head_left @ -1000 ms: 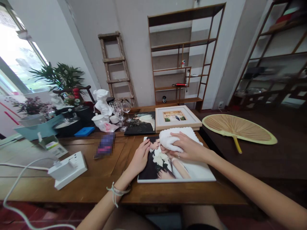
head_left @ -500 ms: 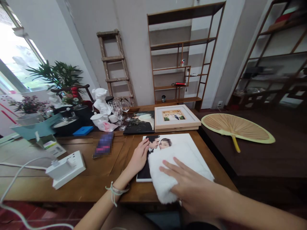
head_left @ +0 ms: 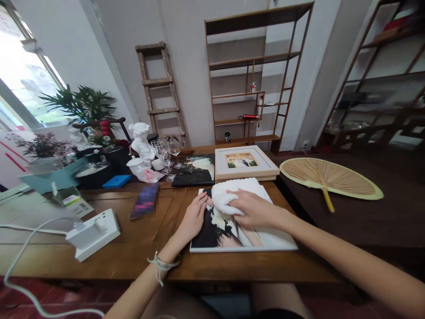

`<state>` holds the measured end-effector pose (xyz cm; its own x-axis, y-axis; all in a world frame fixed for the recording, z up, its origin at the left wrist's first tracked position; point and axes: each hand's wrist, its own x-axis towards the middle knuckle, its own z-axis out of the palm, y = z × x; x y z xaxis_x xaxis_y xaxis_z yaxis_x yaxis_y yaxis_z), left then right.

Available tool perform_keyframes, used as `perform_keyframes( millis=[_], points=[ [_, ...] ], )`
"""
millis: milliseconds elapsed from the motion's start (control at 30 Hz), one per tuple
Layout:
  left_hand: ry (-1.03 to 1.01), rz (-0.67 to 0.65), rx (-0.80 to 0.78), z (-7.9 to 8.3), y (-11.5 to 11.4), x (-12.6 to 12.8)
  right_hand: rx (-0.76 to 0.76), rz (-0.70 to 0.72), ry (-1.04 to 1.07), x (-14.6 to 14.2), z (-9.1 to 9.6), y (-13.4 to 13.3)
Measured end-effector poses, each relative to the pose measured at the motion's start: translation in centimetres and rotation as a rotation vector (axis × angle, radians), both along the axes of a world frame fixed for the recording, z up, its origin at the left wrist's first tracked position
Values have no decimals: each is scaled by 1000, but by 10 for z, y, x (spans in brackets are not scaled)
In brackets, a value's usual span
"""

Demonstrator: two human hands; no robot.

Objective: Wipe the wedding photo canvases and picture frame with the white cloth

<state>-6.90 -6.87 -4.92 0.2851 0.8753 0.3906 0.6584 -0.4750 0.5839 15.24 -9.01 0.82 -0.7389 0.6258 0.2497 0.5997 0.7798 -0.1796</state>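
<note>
Right hand (head_left: pixel 254 210) presses white towel (head_left: pixel 229 193) on photo print (head_left: pixel 242 230); left hand (head_left: pixel 191 219) steadies edge.

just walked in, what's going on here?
A person sits at a wooden table with a large photo print lying flat on it. Their right hand holds a bunched white cloth against the print's upper part. The left hand rests on its left edge. A framed picture and a dark print lie just behind.
</note>
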Motion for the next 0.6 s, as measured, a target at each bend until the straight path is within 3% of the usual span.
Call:
perform_keyframes(
  millis=[133, 267, 600],
  points=[
    [-1, -2, 5, -1, 0, 0, 7, -9, 16, -2, -3, 15],
    [-4, -6, 11, -1, 1, -1, 11, -11, 3, -6, -6, 8],
    [3, -12, 1, 0, 0, 0, 26, 47, -129, -19, -7, -81]
  ],
)
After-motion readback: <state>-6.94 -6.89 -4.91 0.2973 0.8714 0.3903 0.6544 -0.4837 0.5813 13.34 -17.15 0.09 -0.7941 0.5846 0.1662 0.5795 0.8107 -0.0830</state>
